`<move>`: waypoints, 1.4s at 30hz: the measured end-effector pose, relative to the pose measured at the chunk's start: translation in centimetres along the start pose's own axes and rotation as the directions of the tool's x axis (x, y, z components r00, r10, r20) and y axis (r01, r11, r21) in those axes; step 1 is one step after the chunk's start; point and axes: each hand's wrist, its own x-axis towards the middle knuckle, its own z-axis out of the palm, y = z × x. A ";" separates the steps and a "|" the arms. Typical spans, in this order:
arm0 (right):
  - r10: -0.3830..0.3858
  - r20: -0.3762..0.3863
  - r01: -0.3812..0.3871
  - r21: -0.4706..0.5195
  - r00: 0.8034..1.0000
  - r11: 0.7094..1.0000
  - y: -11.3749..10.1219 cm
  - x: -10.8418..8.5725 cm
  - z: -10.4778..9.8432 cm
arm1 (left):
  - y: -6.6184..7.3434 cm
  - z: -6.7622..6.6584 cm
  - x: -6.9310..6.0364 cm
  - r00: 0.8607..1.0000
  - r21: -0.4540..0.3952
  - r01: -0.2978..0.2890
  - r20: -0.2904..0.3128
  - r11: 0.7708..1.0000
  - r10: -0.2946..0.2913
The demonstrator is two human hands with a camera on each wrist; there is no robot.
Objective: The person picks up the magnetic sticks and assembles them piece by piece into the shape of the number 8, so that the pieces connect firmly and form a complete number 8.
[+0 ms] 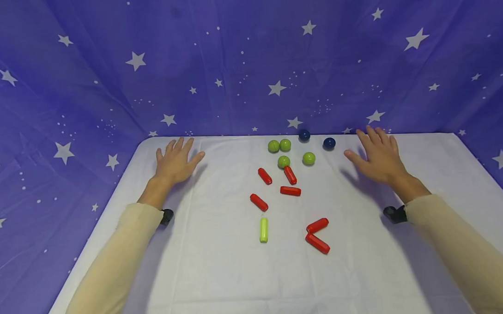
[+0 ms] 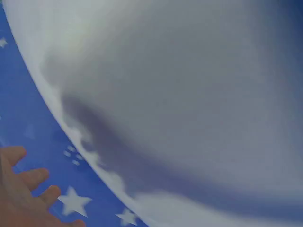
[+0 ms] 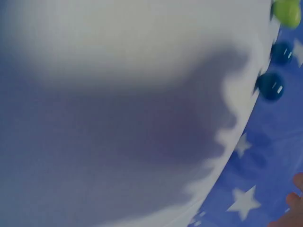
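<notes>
My left hand [image 1: 174,162] is held at the far left of the white table, fingers spread and holding nothing. Over the far right side my right hand [image 1: 378,157] has its fingers extended, and its thumb points toward a dark blue ball [image 1: 329,143], apart from it. A second dark blue ball [image 1: 304,135] lies by the back edge. Several green balls [image 1: 285,145] sit left of the blue ones. Nearer are several red faceted sticks [image 1: 259,202] and one yellow-green stick [image 1: 264,229]. Fingertips of each hand show at the corners of the wrist views.
A white cloth [image 1: 218,269] covers the table. Behind it and along the sides hangs a purple curtain [image 1: 240,60] with white stars. Both wrists carry a small black device [image 1: 396,214] at the sleeve end. Two red sticks [image 1: 318,243] touch at their ends on the near right.
</notes>
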 end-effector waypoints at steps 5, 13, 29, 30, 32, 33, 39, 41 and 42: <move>-0.123 -0.083 0.126 0.035 0.989 0.991 -1.9 -0.4 0.4 | 3.0 -0.2 0.1 0.991 -0.026 -0.092 -0.100 0.995 0.089; -0.200 -0.098 0.211 0.119 0.975 0.970 -5.2 -0.9 1.7 | 8.8 0.4 -0.4 0.931 -0.113 -0.316 -0.229 0.942 0.285; -0.198 -0.030 0.201 0.161 0.980 0.966 -7.3 -0.9 3.7 | 16.7 3.9 1.3 0.877 -0.289 -0.469 -0.044 0.834 0.478; -0.194 -0.026 0.196 0.160 0.981 0.967 -7.3 -0.9 3.8 | 17.0 4.0 1.4 0.875 -0.290 -0.470 -0.027 0.834 0.483; -0.187 -0.016 0.187 0.159 0.982 0.969 -7.3 -0.9 3.8 | 17.4 4.3 1.7 0.870 -0.285 -0.473 0.001 0.834 0.493; -0.184 -0.013 0.184 0.160 0.983 0.970 -7.3 -0.9 3.8 | 17.6 4.4 1.8 0.868 -0.280 -0.473 0.014 0.835 0.496; -0.174 -0.005 0.172 0.177 0.985 0.969 -7.2 -0.7 4.1 | 18.5 4.8 2.2 0.872 -0.244 -0.446 0.096 0.861 0.479; -0.158 0.001 0.155 0.194 0.987 0.969 -7.3 -0.5 4.2 | 18.7 4.8 2.3 0.873 -0.244 -0.438 0.114 0.865 0.474; -0.151 0.005 0.147 0.206 0.988 0.968 -7.3 -0.3 4.3 | 18.7 4.8 2.4 0.875 -0.245 -0.433 0.117 0.867 0.470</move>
